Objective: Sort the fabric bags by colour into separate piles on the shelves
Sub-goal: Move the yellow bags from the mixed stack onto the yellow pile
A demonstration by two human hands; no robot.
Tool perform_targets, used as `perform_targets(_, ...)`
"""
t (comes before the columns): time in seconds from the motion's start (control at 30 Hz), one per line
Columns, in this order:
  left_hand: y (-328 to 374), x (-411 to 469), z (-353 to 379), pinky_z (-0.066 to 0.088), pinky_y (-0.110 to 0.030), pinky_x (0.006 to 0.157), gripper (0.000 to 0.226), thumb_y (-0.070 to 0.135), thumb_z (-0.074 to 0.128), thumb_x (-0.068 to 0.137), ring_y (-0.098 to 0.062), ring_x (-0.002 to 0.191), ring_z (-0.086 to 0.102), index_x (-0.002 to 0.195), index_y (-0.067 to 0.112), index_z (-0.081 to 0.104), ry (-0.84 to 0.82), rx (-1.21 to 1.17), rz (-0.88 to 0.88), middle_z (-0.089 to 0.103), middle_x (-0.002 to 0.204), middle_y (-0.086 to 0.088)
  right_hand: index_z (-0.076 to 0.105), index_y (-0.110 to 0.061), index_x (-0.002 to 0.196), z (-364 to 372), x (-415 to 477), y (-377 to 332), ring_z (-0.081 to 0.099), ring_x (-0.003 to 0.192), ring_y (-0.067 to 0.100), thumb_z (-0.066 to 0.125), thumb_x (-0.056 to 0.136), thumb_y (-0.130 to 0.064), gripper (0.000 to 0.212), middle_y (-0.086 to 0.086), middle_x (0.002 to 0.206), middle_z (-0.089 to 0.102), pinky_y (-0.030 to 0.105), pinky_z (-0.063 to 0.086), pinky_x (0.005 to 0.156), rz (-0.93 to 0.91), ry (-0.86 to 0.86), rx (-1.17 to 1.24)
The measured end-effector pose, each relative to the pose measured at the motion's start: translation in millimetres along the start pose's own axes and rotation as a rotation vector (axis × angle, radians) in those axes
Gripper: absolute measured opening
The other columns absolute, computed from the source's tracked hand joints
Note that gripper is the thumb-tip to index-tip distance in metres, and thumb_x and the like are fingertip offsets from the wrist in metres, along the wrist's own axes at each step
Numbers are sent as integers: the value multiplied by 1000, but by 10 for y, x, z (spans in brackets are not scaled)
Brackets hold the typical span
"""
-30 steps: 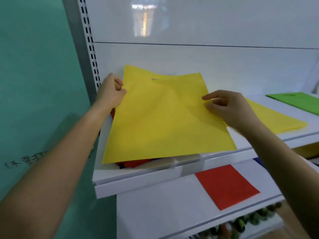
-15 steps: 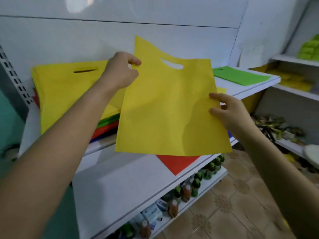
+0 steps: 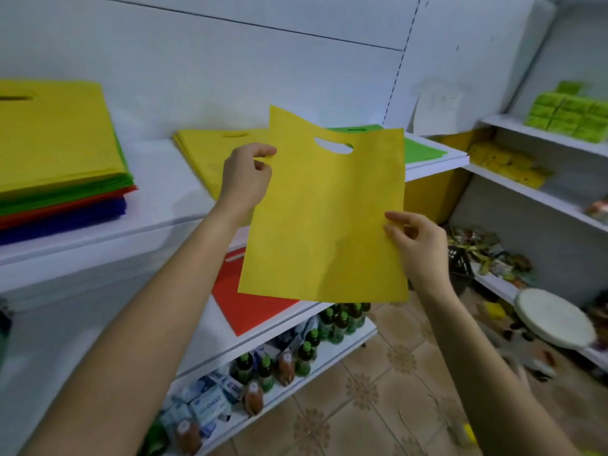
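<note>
I hold a yellow fabric bag (image 3: 322, 218) in the air in front of the shelves. My left hand (image 3: 245, 177) pinches its upper left edge and my right hand (image 3: 416, 245) pinches its right edge. Behind it on the upper shelf (image 3: 164, 222) lies a yellow pile (image 3: 204, 149), partly hidden by my left hand. A green bag (image 3: 419, 149) lies further right on that shelf. At the far left sits a mixed stack (image 3: 56, 166) with yellow on top, then green, red and blue layers. A red bag (image 3: 243, 301) lies on the shelf below.
Bottles (image 3: 339, 320) and boxes (image 3: 210, 403) fill the bottom shelf. To the right stands another shelf unit (image 3: 526, 189) with green packs (image 3: 572, 118), yellow packs (image 3: 506, 162) and snacks. A round white stool (image 3: 556, 317) stands on the tiled floor (image 3: 371, 396).
I lifted the yellow bag off the mixed stack and carried it to the right, over the lower shelf. My view swung right with it, so the stack now sits at the far left.
</note>
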State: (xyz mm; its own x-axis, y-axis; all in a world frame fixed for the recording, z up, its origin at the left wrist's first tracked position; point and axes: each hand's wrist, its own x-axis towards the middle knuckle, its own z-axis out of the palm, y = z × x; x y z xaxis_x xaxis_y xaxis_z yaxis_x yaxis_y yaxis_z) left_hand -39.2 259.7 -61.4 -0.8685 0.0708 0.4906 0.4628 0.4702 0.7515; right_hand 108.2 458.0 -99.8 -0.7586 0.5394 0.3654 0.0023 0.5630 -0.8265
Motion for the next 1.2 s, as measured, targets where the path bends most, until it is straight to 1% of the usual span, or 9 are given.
perform_targets(0.1, -12, 5, 180, 42, -21, 79, 29, -1, 51, 87, -19, 94, 60, 112, 6, 64, 81, -27, -24, 64, 116, -6, 62, -13, 117, -58, 228, 183, 52, 77, 12, 53, 93, -13, 26, 0, 102, 59, 20, 44, 62, -12, -56, -20)
perform_targets(0.33, -157, 346, 90, 39, -13, 74, 22, 3, 55, 88, -17, 93, 59, 108, 3, 66, 233, 24, -31, 66, 110, -8, 56, -12, 126, 75, 875, 185, 47, 88, 7, 50, 90, -2, 37, -1, 106, 51, 19, 38, 75, -87, -199, 26)
perform_targets(0.43, -241, 579, -9, 39, -11, 74, 25, 1, 55, 87, -22, 94, 60, 110, 2, 64, 232, 39, -46, 65, 113, -10, 56, -12, 126, 313, 1147, 137, 49, 96, 13, 52, 91, -5, 36, 2, 108, 53, 30, 43, 84, -94, -222, 36)
perform_targets(0.57, -382, 882, -121, 42, -23, 84, 37, 2, 52, 86, -25, 106, 56, 123, 7, 57, 197, 125, -119, 56, 128, -7, 58, -15, 123, 664, 1493, 14, 59, 102, 27, 53, 89, -7, 36, 11, 121, 59, 46, 47, 91, -121, -235, 45)
perform_targets(0.67, -514, 1063, -185, 39, -27, 91, 46, 2, 52, 86, -27, 114, 51, 132, 7, 48, 124, 212, -182, 47, 137, -9, 59, -14, 123, 925, 1750, -39, 56, 80, 13, 51, 88, -4, 37, 9, 110, 59, 26, 48, 75, -166, -253, 18)
perform_targets(0.73, -619, 1152, -224, 40, -31, 94, 50, -2, 51, 85, -28, 116, 50, 134, 6, 46, 104, 228, -228, 46, 138, -11, 59, -14, 123, 1114, 1897, -91, 44, 66, 4, 50, 87, -3, 39, 5, 99, 53, 16, 37, 60, -187, -290, -43)
perform_targets(0.83, -773, 1282, -271, 43, -33, 94, 51, -6, 50, 83, -29, 116, 51, 133, 6, 47, 101, 243, -278, 48, 136, -13, 58, -13, 125, 1387, 2102, -204, 55, 95, 21, 49, 87, -1, 41, 11, 113, 56, 22, 37, 77, -219, -372, -146)
perform_targets(0.93, -933, 1372, -301, 43, -37, 97, 49, -7, 50, 83, -30, 118, 50, 131, 3, 49, 120, 286, -328, 50, 133, -16, 56, -10, 126, 1643, 2258, -251, 49, 116, 25, 48, 87, -1, 41, 12, 131, 52, 19, 32, 88, -257, -447, -216)
perform_targets(1.2, -1272, 1404, -238, 36, -29, 97, 47, -7, 53, 81, -30, 122, 45, 127, 2, 51, 93, 392, -448, 49, 132, -19, 65, -9, 113, 1960, 2372, -40, 48, 114, 35, 57, 84, -15, 31, 19, 121, 56, 30, 31, 97, -302, -411, -356)
